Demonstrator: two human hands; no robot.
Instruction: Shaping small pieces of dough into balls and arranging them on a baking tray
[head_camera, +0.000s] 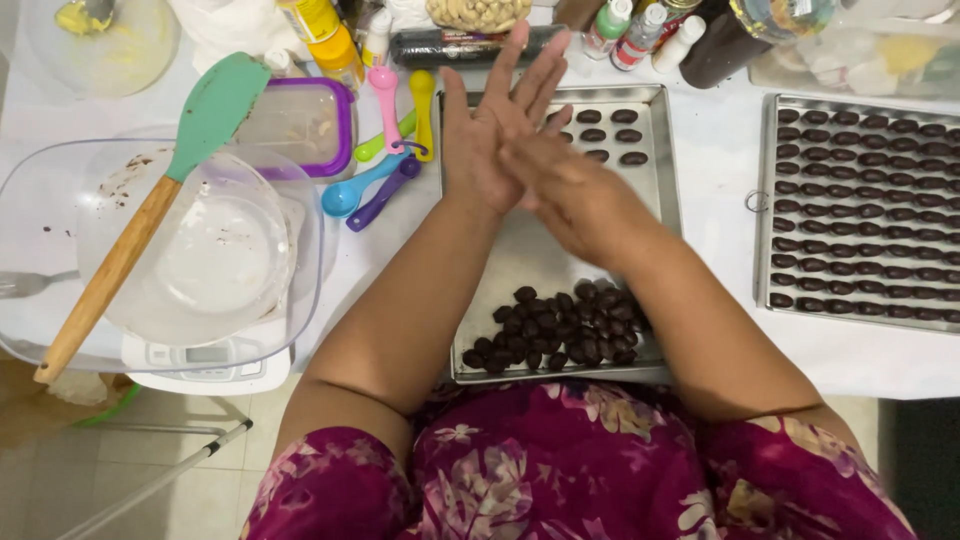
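Bright, even indoor light falls from above, whitening the tabletop (720, 150) around the hands. Shadows are soft and short; a faint one lies on the metal tray (655, 200) just beneath the right hand (560, 185). That hand is slightly smeared by motion blur, while the left hand (490, 130) pressed against it looks sharper. Left of the hands, the clear plastic bowl (60, 200) shows pale glare along its rim. Beyond the fingertips, the bottles (640, 35) sit washed out and softer. Straight edges bow slightly towards the frame's corners. Below the forearms, the floor (150, 450) is dimmer.
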